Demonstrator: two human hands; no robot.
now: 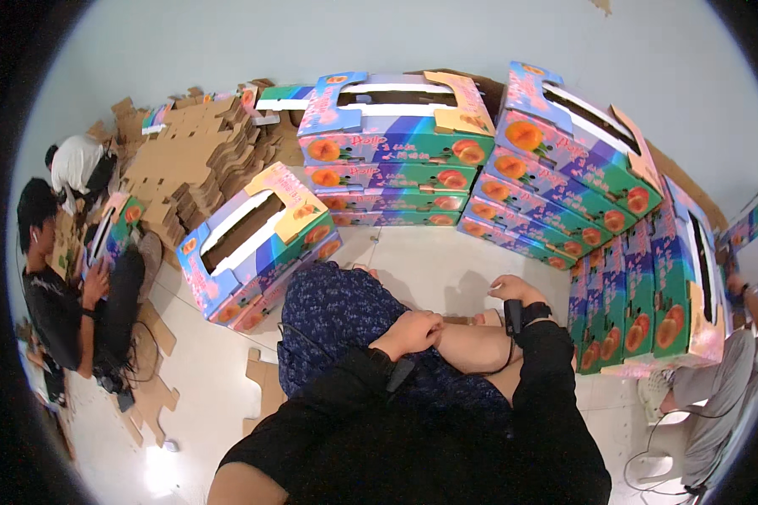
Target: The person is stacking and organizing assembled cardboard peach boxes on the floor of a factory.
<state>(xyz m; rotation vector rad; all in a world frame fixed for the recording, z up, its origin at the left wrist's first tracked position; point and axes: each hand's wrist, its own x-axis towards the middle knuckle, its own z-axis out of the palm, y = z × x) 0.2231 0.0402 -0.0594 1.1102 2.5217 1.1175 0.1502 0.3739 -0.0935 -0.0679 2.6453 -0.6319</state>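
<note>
My left hand (409, 332) rests on my bare leg at the hem of a dark blue patterned skirt (337, 307). Its fingers lie loosely bent, and I see nothing in them. Above my other leg, my right hand (516, 289) is lifted, its loosely curled fingers pointing left and nothing visible in them. Both wrists wear dark bands. Nearest the right hand are stacked colourful fruit-print cardboard boxes (556, 181) with cut-out tops. Another stack of the same boxes (396, 151) stands straight ahead, and a shorter stack (261, 244) is left of my knees.
Flat brown cardboard sheets (185, 156) are piled at the far left. At left, a seated person (59, 295) holds a printed box; another person (80, 168) bends behind. More boxes (665, 295) and a person's leg (716, 404) are at right. Cardboard scraps (156, 404) and cables lie about.
</note>
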